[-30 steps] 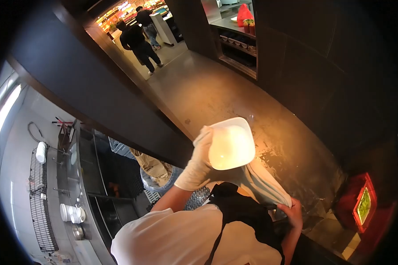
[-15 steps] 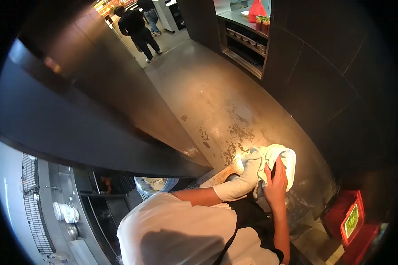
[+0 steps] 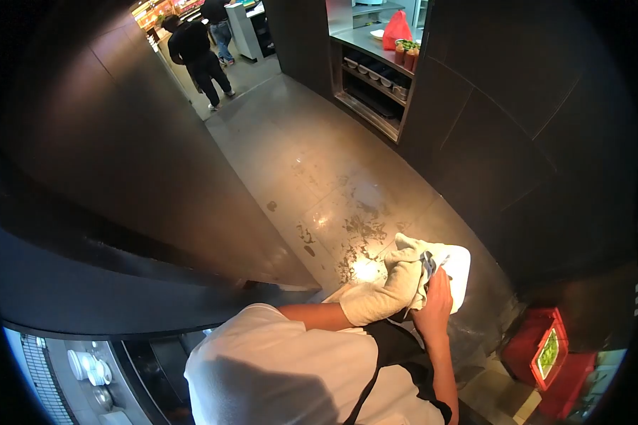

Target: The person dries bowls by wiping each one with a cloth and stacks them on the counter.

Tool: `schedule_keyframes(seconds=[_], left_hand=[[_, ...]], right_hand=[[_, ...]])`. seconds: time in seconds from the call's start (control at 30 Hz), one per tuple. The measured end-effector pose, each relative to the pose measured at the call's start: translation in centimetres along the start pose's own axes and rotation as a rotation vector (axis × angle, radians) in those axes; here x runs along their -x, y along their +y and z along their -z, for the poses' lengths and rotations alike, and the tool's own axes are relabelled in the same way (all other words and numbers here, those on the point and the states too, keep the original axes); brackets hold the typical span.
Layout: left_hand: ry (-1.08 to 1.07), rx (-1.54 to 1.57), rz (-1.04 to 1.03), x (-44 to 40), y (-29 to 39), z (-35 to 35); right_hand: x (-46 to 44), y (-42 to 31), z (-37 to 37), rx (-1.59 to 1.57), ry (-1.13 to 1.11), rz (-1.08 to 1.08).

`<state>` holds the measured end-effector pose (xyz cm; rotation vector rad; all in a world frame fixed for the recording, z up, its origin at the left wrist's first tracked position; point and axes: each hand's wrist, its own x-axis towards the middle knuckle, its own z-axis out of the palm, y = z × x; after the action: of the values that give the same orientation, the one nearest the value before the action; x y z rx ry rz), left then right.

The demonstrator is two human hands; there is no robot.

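Note:
A pale towel is draped over my left forearm and bunched around a white dish with rounded corners. My left hand is hidden under the cloth, so its fingers do not show. My right hand is closed on the towel's folds against the near side of the dish. Between its fingertips and the cloth a dark, partly shiny edge shows, too small to name.
Wet marks lie on the grey floor. Dark walls stand on both sides. A pass-through shelf holds bowls, cups and a red bag. Red crates sit lower right. Two people stand far ahead.
The view has turned so the corridor and people sit further left. The towel has shifted around the dish, exposing more of its white surface. My right hand stays at the cloth.

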<state>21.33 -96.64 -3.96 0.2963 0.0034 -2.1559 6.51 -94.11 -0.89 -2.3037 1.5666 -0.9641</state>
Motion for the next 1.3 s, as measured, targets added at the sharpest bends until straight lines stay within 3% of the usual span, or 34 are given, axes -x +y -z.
schedule_keyframes(seconds=[0.13,0.33,0.57,0.67,0.73,0.8,0.87,0.93,1.0,1.07,1.13,1.23,1.27,1.3], left_hand=[[0.230,-0.246,-0.341,-5.2,-3.3,2.8],[0.307,-0.531,-0.395,-4.4,-2.7,3.2],[0.523,-1.206,-0.530,-5.0,-3.1,3.5],[0.602,-1.455,-0.595,-4.9,-3.7,3.0],[0.613,-1.414,-0.661,-4.6,-4.4,2.4],[0.604,-1.098,-0.762,-3.8,-5.9,1.3],[0.601,-1.559,-0.803,-3.9,-5.8,2.6],[0.540,-1.693,-0.837,-3.7,-6.5,3.1],[0.436,-1.490,-0.875,-1.2,-7.9,-0.8],[0.666,-2.026,-0.727,-5.5,-8.3,4.8],[0.864,-2.455,-0.577,-7.5,-9.2,6.7],[0.663,-2.419,-0.854,-7.4,-9.5,5.3],[0.745,-2.485,-0.742,-6.7,-9.3,2.9],[0.821,-2.551,-0.620,-6.0,-9.1,0.5]], right_hand=[[-0.1,-0.6,1.1,-0.017,-0.222,-0.001],[-0.1,-0.8,2.7,-0.144,-0.319,-0.073],[-0.2,-2.3,5.4,0.003,-0.019,0.233],[0.6,-0.6,5.0,-0.026,-0.091,0.238],[1.2,0.4,5.2,0.009,-0.176,0.244],[1.9,0.8,5.8,-0.008,-0.248,0.195],[2.6,0.9,6.6,-0.082,-0.304,0.092],[3.3,2.2,7.3,-0.034,-0.299,0.080],[3.6,4.0,7.5,0.041,-0.228,0.067],[3.8,5.5,6.9,0.144,-0.089,0.045],[2.4,4.9,6.3,0.056,0.078,0.041],[1.7,5.0,4.2,-0.084,0.154,0.010],[1.7,4.8,3.6,-0.062,0.181,0.046],[1.7,4.6,3.8,-0.108,0.064,0.013]])
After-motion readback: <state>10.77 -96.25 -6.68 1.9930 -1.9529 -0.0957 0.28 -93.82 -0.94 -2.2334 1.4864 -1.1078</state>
